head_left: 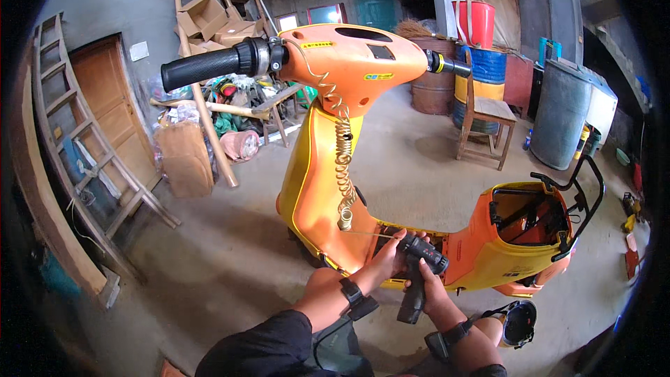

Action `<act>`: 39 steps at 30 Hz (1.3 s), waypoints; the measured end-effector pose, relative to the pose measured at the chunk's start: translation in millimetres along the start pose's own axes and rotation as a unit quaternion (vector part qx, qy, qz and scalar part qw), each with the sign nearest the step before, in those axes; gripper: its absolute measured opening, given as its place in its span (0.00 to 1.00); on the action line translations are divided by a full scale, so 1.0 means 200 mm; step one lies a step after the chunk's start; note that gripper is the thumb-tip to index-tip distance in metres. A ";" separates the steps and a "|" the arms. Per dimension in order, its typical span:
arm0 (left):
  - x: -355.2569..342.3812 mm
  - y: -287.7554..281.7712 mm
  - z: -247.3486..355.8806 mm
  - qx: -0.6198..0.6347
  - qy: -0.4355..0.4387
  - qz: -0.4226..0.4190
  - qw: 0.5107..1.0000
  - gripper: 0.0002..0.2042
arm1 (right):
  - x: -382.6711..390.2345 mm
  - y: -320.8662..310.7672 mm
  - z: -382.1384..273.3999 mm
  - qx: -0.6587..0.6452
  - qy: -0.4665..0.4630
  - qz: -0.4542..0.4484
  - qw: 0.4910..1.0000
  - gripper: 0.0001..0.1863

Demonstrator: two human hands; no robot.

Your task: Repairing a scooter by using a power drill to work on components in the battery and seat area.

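An orange scooter [328, 167] with its seat removed stands before me. A black cordless drill [421, 265] points at the scooter's footboard [391, 234]. My right hand [429, 293] grips the drill's handle from below. My left hand [391, 255] rests against the front of the drill, by the footboard, fingers wrapped near the chuck. A coiled cable [343, 160] hangs from the handlebar [209, 66] down to the footboard.
A wooden ladder [77, 153] leans on the left wall by a wooden door [112, 108]. Cardboard boxes and clutter [216, 28] pile at the back. A wooden chair [485, 126], barrels [481, 77] and a grey tank [565, 115] stand at right. Sandalled foot [516, 321] below.
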State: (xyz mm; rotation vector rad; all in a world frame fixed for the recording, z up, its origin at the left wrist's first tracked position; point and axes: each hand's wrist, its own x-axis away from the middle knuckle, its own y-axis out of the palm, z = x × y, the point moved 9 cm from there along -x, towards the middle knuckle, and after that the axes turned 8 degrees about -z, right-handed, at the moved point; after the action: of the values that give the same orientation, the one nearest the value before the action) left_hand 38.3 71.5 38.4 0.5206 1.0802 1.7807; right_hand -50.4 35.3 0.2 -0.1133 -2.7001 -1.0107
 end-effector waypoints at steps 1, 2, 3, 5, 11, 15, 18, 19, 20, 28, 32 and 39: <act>0.01 0.02 0.01 -0.002 0.000 -0.002 1.000 0.21 | 0.00 0.01 0.01 0.009 0.009 -0.010 1.000 0.21; 0.04 0.03 0.02 -0.070 -0.006 0.000 0.997 0.22 | 0.00 0.01 0.02 0.009 0.007 -0.011 1.000 0.21; 0.06 0.05 0.04 -0.139 -0.010 0.002 0.990 0.22 | 0.01 0.03 0.01 0.017 -0.021 -0.011 1.000 0.21; 0.12 -0.12 0.05 -0.277 -0.054 0.037 0.959 0.22 | 0.01 0.09 -0.04 0.035 -0.048 -0.029 0.998 0.20; 0.59 0.64 0.34 -0.690 -0.129 -0.115 0.703 0.17 | 0.06 0.14 -0.23 -0.111 -0.120 -0.064 0.984 0.22; 0.92 1.57 0.94 -0.873 0.166 0.011 0.458 0.08 | 0.21 0.30 -0.56 -0.086 -0.266 -0.073 0.957 0.28; 1.11 2.02 1.30 -0.875 0.421 0.095 0.217 0.05 | 0.31 0.46 -0.80 -0.026 -0.345 -0.150 0.926 0.29; 1.15 2.10 1.41 -0.842 0.486 0.134 0.191 0.05 | 0.41 0.60 -0.92 0.026 -0.403 -0.151 0.902 0.29; 1.10 2.18 1.46 -0.858 0.487 0.146 0.078 0.07 | 0.50 0.75 -1.02 0.065 -0.418 -0.168 0.890 0.30; 0.95 2.13 1.68 -0.868 0.244 0.388 -0.191 0.17 | 0.75 1.56 -1.40 0.293 -0.420 -0.253 0.821 0.21; 0.94 2.12 1.63 -0.837 0.315 0.370 -0.252 0.16 | 0.67 1.71 -1.50 0.343 -0.345 -0.233 0.842 0.16; 0.97 2.15 1.60 -0.810 0.343 0.397 -0.262 0.15 | 0.54 1.81 -1.63 0.410 -0.311 -0.208 0.832 0.14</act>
State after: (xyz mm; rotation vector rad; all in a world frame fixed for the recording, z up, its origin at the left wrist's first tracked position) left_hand -33.5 317.5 548.1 1.3116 1.5921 -1.0893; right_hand -28.1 92.5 495.7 0.3937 -3.5901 0.2867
